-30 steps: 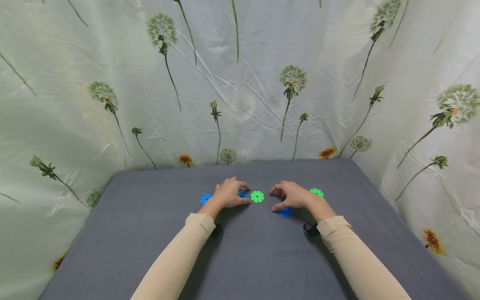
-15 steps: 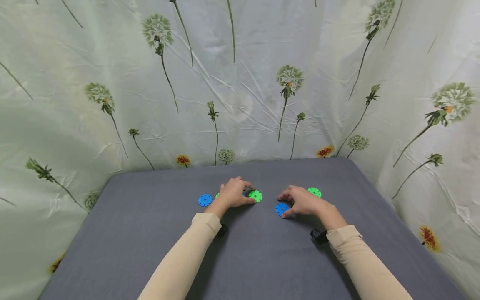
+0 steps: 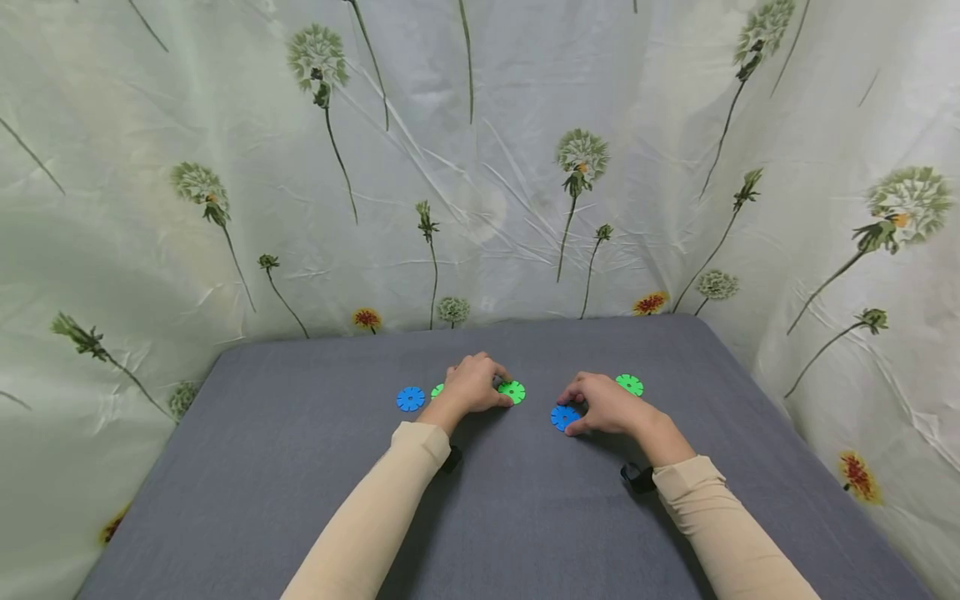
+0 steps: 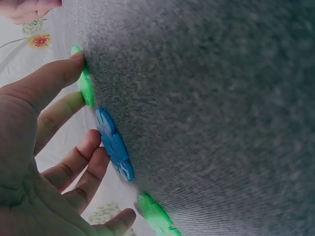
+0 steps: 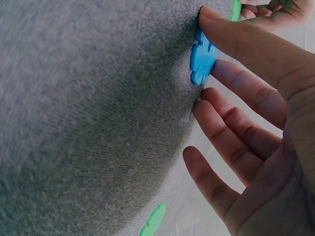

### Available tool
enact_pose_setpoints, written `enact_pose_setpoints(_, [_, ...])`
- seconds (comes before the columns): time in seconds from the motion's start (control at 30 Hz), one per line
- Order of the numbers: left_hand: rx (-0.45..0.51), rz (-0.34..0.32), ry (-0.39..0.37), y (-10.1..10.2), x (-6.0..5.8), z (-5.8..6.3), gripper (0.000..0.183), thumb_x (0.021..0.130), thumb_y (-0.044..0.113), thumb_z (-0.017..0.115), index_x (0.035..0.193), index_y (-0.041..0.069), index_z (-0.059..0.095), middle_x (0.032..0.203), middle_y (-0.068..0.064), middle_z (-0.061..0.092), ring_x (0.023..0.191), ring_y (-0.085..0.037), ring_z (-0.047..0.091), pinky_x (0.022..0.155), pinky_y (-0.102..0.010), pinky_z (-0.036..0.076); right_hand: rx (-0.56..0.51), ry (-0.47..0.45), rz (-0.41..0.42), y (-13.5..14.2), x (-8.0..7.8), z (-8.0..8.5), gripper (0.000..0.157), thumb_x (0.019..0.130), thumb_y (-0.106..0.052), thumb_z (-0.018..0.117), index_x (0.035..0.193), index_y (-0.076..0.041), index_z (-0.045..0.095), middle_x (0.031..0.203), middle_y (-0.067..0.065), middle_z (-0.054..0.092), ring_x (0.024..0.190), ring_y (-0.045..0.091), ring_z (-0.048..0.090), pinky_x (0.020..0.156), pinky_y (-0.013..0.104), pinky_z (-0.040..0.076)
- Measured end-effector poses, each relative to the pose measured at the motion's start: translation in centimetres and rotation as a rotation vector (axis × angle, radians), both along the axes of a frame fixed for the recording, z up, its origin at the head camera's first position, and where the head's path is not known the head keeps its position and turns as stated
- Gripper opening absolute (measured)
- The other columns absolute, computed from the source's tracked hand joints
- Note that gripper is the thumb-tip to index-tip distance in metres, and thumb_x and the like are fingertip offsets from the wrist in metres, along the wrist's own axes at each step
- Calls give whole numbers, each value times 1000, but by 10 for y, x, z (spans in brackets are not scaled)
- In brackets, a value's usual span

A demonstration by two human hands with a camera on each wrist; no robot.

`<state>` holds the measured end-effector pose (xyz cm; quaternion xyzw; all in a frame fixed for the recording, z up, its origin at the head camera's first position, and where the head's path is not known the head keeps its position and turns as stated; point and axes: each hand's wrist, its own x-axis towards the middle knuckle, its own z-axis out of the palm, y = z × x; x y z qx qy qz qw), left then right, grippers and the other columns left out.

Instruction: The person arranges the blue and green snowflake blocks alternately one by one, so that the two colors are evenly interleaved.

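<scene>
A pale cloth backdrop printed with dandelions [image 3: 495, 175] rises behind a worktop covered in grey cloth [image 3: 480, 517]. Two arms in beige sleeves [image 3: 372, 512] reach forward over it, palms facing inward.

The left hand [image 3: 471, 385] has a bright green, slotted, round plastic disc [image 3: 512, 392] between thumb and index finger, that grip spread only as wide as the disc. The right hand [image 3: 609, 404] pinches a bright blue, slotted, round plastic disc [image 3: 564, 417] likewise, nearer the person; its other fingers are spread and slightly bent. Both pinched discs lie flat on the worktop, well apart, each with a small centre hole.

Under the left hand sit a second blue disc [image 4: 114, 142] and a partly hidden green disc [image 3: 437, 390]. Another blue one [image 3: 410, 399] lies left of these, and another green one [image 3: 629, 385] beyond the right wrist.
</scene>
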<state>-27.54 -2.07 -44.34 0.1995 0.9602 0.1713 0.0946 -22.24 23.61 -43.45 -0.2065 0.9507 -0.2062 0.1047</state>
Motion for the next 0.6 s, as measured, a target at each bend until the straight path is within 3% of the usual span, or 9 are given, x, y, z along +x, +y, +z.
enact_pose_setpoints(0.27, [-12,24,-19,3,0,1,39,94,40,86,130,29,80,141,-7,64,139,-35,56,108,-61,45,-14,7,-3,-1,3,0,39,83,-21,95,116,-6,78,110,6,69,106,26,69,96,49,58])
enact_pose_setpoints(0.6, [-2,26,-20,3,1,2,38,94,40,86,130,29,80,140,-7,64,139,-35,56,105,-61,45,-112,-43,26,5,0,-5,39,87,-17,92,116,-10,68,93,2,66,81,11,57,76,30,51])
